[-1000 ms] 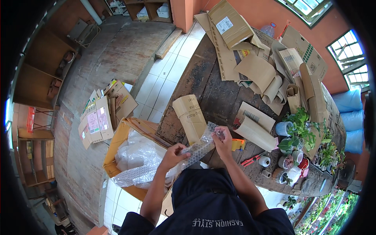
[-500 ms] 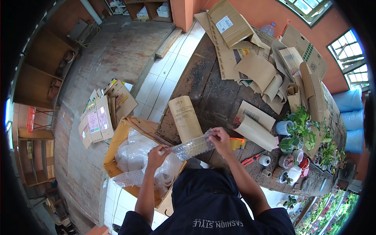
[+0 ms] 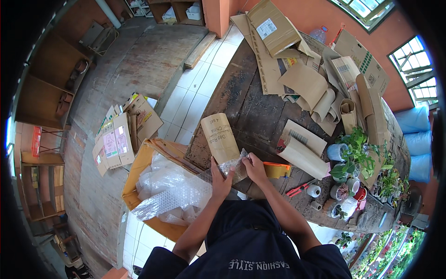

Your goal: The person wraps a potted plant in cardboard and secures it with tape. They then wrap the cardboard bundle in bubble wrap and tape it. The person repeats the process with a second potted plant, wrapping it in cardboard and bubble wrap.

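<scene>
A brown cardboard roll (image 3: 217,138) with dark lettering lies at the table's near-left edge. Clear bubble wrap (image 3: 228,165) covers its near end. My left hand (image 3: 221,180) is closed on the wrap at the left of that end, thumb on top. On the other side my right hand (image 3: 255,169) pinches a crumpled edge of the same wrap. A long bubble-wrap strip (image 3: 174,197) spreads over the open cardboard box (image 3: 131,188) to the left, with more plastic wrap inside. An orange tape dispenser (image 3: 277,170) sits just right of my right hand.
Red-handled cutter (image 3: 297,190), white roll (image 3: 314,190) and potted plants (image 3: 355,153) stand at the right. A curled cardboard piece (image 3: 302,156) lies beyond the dispenser. Cardboard sheets (image 3: 304,83) pile up at the table's far side. Flattened cartons (image 3: 118,137) rest on the floor at left.
My left hand has moved right, from above the box to the roll's near end. The wrap stretched between my hands is now gathered against the roll; my right hand has come slightly lower.
</scene>
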The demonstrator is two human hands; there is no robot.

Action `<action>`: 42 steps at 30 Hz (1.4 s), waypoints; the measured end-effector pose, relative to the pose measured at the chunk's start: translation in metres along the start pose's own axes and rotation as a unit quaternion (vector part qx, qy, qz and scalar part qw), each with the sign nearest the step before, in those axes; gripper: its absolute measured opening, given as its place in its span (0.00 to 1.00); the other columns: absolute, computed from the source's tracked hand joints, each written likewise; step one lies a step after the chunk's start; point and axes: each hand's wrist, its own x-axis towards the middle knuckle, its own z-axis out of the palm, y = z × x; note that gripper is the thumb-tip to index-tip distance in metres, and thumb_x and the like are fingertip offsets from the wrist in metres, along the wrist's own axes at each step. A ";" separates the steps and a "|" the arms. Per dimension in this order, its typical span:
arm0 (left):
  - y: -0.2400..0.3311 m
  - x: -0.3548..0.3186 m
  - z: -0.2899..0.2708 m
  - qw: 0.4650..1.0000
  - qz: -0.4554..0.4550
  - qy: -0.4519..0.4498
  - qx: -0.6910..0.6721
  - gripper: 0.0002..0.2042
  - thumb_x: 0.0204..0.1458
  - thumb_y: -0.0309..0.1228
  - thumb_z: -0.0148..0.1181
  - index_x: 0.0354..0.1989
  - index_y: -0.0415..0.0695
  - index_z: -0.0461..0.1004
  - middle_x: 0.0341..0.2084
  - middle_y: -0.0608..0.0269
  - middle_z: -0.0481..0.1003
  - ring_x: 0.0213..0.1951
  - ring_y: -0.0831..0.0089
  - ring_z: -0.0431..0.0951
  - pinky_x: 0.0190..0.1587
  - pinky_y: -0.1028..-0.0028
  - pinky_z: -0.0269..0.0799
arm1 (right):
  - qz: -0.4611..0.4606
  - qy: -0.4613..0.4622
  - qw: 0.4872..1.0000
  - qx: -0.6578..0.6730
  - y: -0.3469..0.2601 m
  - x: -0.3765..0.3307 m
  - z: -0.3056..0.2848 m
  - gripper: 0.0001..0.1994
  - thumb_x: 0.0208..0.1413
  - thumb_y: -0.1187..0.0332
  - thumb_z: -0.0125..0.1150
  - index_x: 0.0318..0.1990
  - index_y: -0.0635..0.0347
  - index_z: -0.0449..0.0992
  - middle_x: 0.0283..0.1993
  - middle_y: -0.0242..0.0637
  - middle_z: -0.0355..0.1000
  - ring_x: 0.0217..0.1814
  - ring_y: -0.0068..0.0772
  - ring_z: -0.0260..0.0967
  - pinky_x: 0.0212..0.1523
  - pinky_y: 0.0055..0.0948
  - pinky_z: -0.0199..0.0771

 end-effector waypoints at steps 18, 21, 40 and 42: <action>-0.012 0.006 -0.002 0.985 -0.023 -0.048 -0.166 0.60 0.40 0.39 0.79 0.72 0.33 0.36 0.66 0.45 0.53 0.66 0.58 0.60 0.66 0.62 0.59 | -0.004 -0.026 0.982 0.187 0.022 -0.003 0.012 0.12 0.57 0.69 0.59 0.46 0.64 0.74 0.35 0.35 0.73 0.38 0.26 0.69 0.42 0.27 0.69; -0.006 0.006 -0.002 0.978 -0.030 -0.058 -0.200 0.58 0.41 0.36 0.78 0.72 0.34 0.36 0.66 0.46 0.54 0.64 0.59 0.61 0.65 0.63 0.61 | 0.098 -0.037 0.966 0.237 0.022 -0.004 0.011 0.09 0.57 0.68 0.60 0.40 0.64 0.74 0.33 0.31 0.71 0.36 0.23 0.66 0.40 0.26 0.67; 0.032 0.009 0.014 0.980 0.125 0.103 0.116 0.07 0.56 0.28 0.62 0.38 0.40 0.72 0.48 0.49 0.66 0.54 0.58 0.65 0.58 0.61 0.59 | -0.161 0.136 0.972 0.100 0.015 -0.005 0.026 0.08 0.60 0.71 0.59 0.41 0.64 0.68 0.38 0.36 0.70 0.44 0.26 0.67 0.48 0.27 0.68; 0.040 0.015 0.004 0.964 0.166 0.104 0.180 0.07 0.57 0.29 0.62 0.36 0.41 0.72 0.40 0.53 0.71 0.49 0.63 0.70 0.54 0.65 0.63 | -0.118 0.099 0.975 0.158 0.011 -0.005 0.018 0.07 0.61 0.72 0.58 0.42 0.63 0.68 0.38 0.34 0.69 0.43 0.24 0.66 0.47 0.25 0.67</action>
